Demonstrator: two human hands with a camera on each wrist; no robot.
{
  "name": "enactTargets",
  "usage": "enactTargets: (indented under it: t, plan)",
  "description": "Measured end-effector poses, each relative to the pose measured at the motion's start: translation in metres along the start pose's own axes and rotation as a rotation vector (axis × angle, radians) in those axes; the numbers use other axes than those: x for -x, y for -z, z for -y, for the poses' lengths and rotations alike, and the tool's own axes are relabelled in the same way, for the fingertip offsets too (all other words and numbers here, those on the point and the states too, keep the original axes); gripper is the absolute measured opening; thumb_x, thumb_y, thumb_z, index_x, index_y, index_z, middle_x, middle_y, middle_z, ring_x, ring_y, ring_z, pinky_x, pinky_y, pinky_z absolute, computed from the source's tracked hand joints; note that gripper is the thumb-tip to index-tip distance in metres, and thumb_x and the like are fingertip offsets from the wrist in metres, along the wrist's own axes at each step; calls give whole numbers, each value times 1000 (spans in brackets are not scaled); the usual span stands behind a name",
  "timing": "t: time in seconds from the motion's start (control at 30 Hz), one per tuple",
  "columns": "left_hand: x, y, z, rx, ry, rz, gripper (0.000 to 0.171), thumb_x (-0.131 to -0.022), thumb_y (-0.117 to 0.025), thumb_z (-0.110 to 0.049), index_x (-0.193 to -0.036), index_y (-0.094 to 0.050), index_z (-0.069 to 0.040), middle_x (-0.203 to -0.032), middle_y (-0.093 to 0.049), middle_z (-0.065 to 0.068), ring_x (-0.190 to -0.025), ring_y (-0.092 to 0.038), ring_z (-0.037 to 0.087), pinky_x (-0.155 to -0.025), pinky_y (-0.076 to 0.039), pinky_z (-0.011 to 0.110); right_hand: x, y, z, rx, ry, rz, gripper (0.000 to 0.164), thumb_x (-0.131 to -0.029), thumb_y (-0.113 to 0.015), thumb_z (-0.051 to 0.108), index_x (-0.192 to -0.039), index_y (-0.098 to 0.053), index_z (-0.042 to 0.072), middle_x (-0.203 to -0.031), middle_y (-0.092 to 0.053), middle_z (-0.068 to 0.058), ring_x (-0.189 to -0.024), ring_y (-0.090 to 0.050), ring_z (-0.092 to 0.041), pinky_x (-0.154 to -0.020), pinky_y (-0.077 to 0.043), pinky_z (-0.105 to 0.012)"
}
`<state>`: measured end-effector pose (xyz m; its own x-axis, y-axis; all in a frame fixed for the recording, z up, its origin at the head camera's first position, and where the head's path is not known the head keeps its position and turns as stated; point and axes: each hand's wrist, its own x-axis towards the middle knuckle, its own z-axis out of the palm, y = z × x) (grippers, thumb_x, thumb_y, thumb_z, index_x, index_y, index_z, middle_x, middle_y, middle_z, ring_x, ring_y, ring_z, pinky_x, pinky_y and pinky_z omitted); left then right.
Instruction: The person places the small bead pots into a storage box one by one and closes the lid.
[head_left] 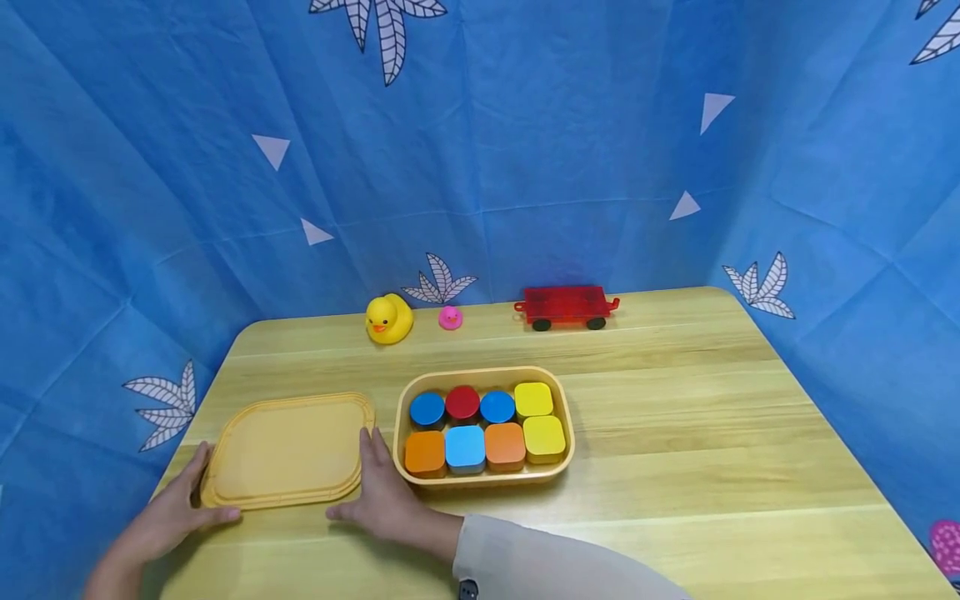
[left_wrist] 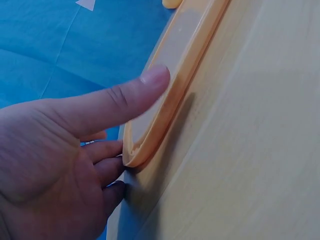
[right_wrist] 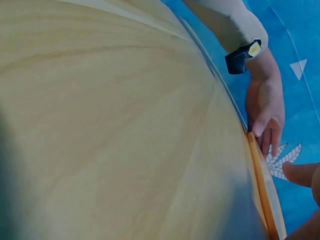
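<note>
A flat, pale orange plastic lid point(head_left: 288, 450) with a raised rim lies on the left of the table. My left hand point(head_left: 168, 512) is at its left end, fingers along the outer edge and thumb stretched by the front left corner. In the left wrist view, fingertips touch the corner of the lid point(left_wrist: 169, 117), with the thumb over its rim. My right hand point(head_left: 386, 496) is at the other end, with extended fingers by the right edge and thumb spread toward the front edge. Only part of that hand point(right_wrist: 304, 182) shows in the right wrist view.
Right of the lid stands an orange tub point(head_left: 568, 433) of round and square coloured blocks. Along the back are a yellow duck point(head_left: 390, 318), a small pink duck point(head_left: 450, 317) and a red toy wagon point(head_left: 566, 307). Blue patterned cloth point(head_left: 562, 150) hangs behind the table point(head_left: 712, 467).
</note>
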<state>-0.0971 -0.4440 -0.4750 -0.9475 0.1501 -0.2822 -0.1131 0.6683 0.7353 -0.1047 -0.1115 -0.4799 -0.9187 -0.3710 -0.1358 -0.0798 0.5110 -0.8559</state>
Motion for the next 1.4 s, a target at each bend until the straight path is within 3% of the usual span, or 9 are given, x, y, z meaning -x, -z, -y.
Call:
enactTargets:
  t: [0.17, 0.37, 0.7, 0.97, 1.17, 1.2, 1.27, 1.33, 1.4]
  plan:
    - [0, 0, 2, 7, 16, 3, 124, -91, -81, -19, -156, 21, 7, -160, 16, 42, -147, 14, 57, -89, -3, -9, -1, 0, -1, -15, -4, 3, 111, -80, -92, 27, -165, -23, 8, -171, -21, -12, -150, -38, -27, -115, -42, -31]
    - [1, -1, 3, 30, -6, 1, 120, -92, -79, -16, -157, 20, 7, -160, 17, 41, -149, 16, 50, -89, -10, -9, -2, -2, -1, -28, -2, -11, 109, -79, -92, 27, -164, -26, 9, -170, -22, -11, -149, -39, -28, -116, -42, -33]
    - [3, 0, 2, 26, -1, -22, 115, -97, -74, -19, -157, 21, 5, -162, 17, 37, -149, 12, 52, -90, -10, -9, 3, 0, 3, -27, 15, -16, 108, -79, -92, 29, -164, -28, 11, -171, -23, -9, -148, -41, -29, -115, -42, -36]
    - [5, 2, -3, 78, 91, -69, 99, -107, -58, -33, -158, 20, 0, -166, 16, 29, -151, 6, 51, -90, -21, -7, 11, 7, 7, -38, 77, -3, 101, -84, -88, 29, -164, -28, 9, -171, -23, -7, -151, -36, -24, -119, -38, -36]
    - [10, 4, -12, 82, 139, -152, 91, -109, -50, -43, -160, 14, -3, -168, 7, 23, -152, -3, 49, -98, -18, -6, 21, 19, 14, -83, 130, 11, 96, -88, -85, 27, -163, -29, 8, -170, -24, -6, -152, -35, -27, -119, -37, -39]
    - [11, 3, -14, 69, 126, -177, 89, -109, -50, -43, -161, 11, -2, -168, 4, 23, -152, -7, 46, -98, -20, -5, 23, 22, 15, -93, 136, 8, 95, -88, -85, 26, -163, -29, 8, -170, -24, -5, -151, -35, -28, -119, -38, -40]
    - [14, 2, -20, 44, 91, -232, 85, -109, -50, -41, -162, 4, -1, -168, -4, 21, -154, -19, 22, -94, -26, -5, 27, 28, 18, -119, 144, 4, 94, -88, -85, 26, -163, -30, 9, -170, -24, -3, -152, -34, -29, -120, -37, -42]
    - [17, 1, -26, 15, 54, -302, 81, -109, -51, -39, -162, -6, 1, -166, -15, 17, -141, -33, -6, -89, -32, -4, 30, 35, 20, -135, 153, -1, 92, -89, -84, 26, -163, -31, 10, -170, -24, -1, -152, -34, -29, -120, -36, -45]
    - [19, -1, -34, 0, 22, -373, 77, -109, -53, -37, -161, -15, 3, -164, -25, 13, -119, -37, -24, -86, -36, -3, 33, 43, 21, -159, 162, -4, 90, -90, -82, 26, -163, -32, 11, -170, -24, 1, -153, -32, -27, -121, -34, -45]
